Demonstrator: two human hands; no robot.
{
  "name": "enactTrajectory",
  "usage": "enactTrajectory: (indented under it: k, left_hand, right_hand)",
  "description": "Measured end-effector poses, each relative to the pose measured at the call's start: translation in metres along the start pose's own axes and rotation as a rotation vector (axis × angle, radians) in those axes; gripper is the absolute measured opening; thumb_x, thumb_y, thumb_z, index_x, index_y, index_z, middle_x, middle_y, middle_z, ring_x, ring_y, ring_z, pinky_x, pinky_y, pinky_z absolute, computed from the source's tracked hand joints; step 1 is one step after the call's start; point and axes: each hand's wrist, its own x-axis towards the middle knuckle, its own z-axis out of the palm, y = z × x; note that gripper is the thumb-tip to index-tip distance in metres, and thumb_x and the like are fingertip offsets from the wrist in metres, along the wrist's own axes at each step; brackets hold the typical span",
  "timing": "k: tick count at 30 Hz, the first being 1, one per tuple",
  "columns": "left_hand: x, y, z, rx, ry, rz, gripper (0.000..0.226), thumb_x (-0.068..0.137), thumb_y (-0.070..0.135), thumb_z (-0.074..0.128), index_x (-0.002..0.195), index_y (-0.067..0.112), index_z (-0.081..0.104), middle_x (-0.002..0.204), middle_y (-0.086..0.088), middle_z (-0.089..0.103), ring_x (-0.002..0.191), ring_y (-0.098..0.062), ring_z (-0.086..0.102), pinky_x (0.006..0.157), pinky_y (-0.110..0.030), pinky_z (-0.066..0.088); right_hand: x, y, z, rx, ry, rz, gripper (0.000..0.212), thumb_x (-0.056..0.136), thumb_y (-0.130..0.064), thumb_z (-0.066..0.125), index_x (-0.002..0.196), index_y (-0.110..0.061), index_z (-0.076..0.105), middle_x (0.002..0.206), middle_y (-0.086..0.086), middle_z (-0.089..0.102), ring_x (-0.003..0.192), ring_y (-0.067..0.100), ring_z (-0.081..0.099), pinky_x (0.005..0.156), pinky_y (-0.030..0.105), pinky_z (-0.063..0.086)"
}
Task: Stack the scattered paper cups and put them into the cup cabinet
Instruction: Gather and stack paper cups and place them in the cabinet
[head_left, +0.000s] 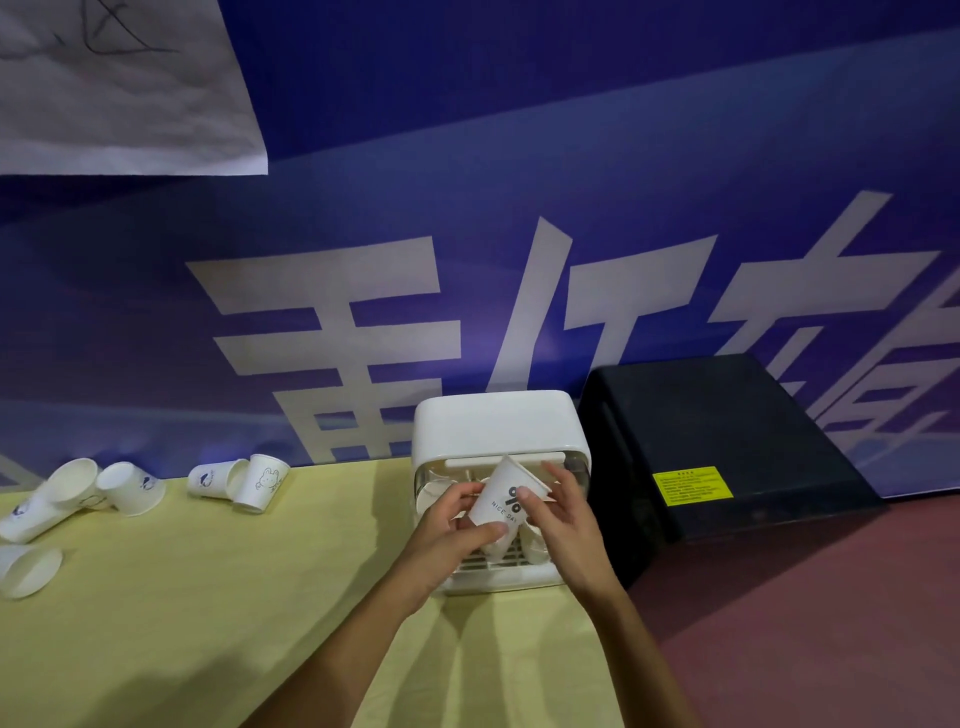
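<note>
Left hand (448, 524) and right hand (562, 514) grip a tilted paper cup (503, 492); I fear its rim snagging the cup cabinet (493, 421).

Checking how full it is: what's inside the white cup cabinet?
A few white paper cups show inside the cabinet. The left hand, the right hand and the cup they hold cover the rest, so no count is possible.

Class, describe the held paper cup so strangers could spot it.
Find the white plastic cup cabinet on the yellow table. At its front, left hand and right hand hold a white paper cup. Its print reads NICE DAY; cartoon-printed cups lie far left.
</note>
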Motion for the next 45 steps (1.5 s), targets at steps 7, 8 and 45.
enactTrajectory:
  k: [7,8,45]
  left_hand:
    - [0.008,0.002,0.010,0.044,-0.053,-0.019,0.057,0.064,0.038,0.086,0.117,0.039,0.064,0.116,0.009,0.070,0.102,-0.012,0.070,0.085,-0.034,0.059]
    - [0.008,0.002,0.009,0.053,-0.054,-0.027,0.056,0.064,0.039,0.085,0.116,0.037,0.064,0.116,0.010,0.070,0.102,-0.009,0.070,0.082,-0.030,0.058]
    - [-0.016,-0.003,-0.010,0.118,0.191,-0.085,0.018,0.089,0.017,0.071,0.107,0.019,0.069,0.100,0.000,0.072,0.080,-0.002,0.067,0.068,-0.017,0.052]
  right_hand:
    - [0.004,0.002,-0.009,-0.042,0.132,-0.050,0.063,0.085,-0.033,0.081,0.140,-0.031,0.049,0.127,-0.007,0.062,0.107,0.009,0.067,0.088,0.031,0.059]
    - [0.005,0.002,-0.013,-0.040,0.167,-0.075,0.062,0.084,-0.032,0.082,0.137,-0.037,0.049,0.125,-0.009,0.063,0.107,0.007,0.067,0.086,0.029,0.059]
    - [0.007,0.053,-0.008,-0.633,0.179,-0.062,0.072,0.089,-0.028,0.072,0.150,-0.007,0.039,0.150,0.013,0.045,0.136,0.029,0.043,0.112,0.044,0.039]
